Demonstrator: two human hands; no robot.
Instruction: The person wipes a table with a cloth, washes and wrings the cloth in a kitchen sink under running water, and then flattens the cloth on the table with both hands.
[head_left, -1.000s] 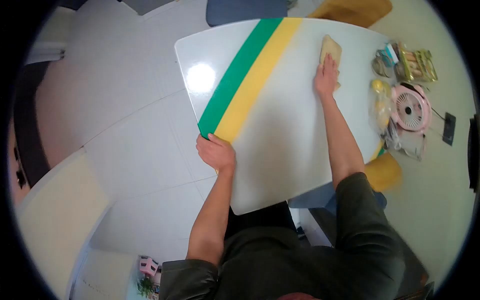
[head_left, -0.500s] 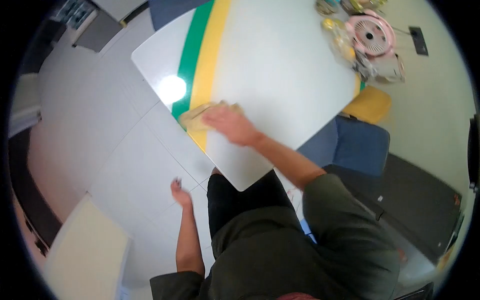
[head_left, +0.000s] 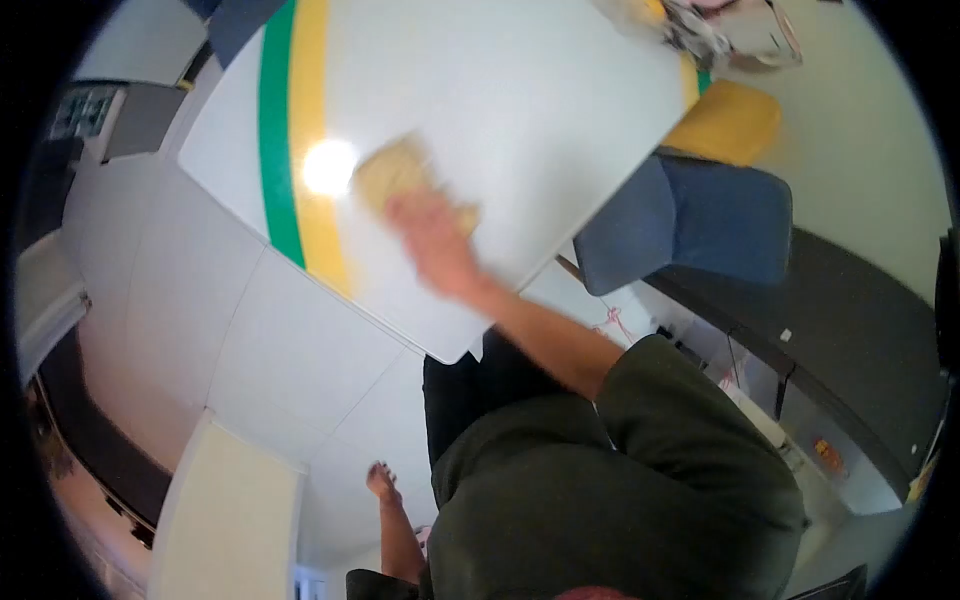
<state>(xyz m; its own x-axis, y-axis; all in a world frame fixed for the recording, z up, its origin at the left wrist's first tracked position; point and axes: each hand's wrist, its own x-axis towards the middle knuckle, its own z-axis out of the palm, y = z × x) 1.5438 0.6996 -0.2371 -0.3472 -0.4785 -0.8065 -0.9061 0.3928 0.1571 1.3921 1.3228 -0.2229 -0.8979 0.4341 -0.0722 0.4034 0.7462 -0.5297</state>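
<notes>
A tan cloth [head_left: 395,172] lies on the glossy white top of a table [head_left: 480,90], just beside a bright reflection [head_left: 330,167] and to the right of the yellow stripe [head_left: 310,90] and green stripe [head_left: 277,140] that cross the surface. The person's right hand [head_left: 435,240] rests over the cloth's near part, palm down and blurred; whether the fingers grasp the fabric or merely press on it cannot be told. The left hand [head_left: 381,482] hangs low over the pale floor [head_left: 290,345], well apart from the table, its grip released and nothing visible in it.

The cloth's loose far part reaches beyond the fingertips and could fold under or bunch if pushed against the surface, while light pressure could let it slide from beneath the palm. A wide sweep toward the near corner could carry it over the edge; one toward the far right could knock the clear plastic bag [head_left: 695,30] there. Beyond the table's right side stand a blue chair [head_left: 725,220] and a yellow chair [head_left: 735,120], where an overreaching arm could bump a backrest.
</notes>
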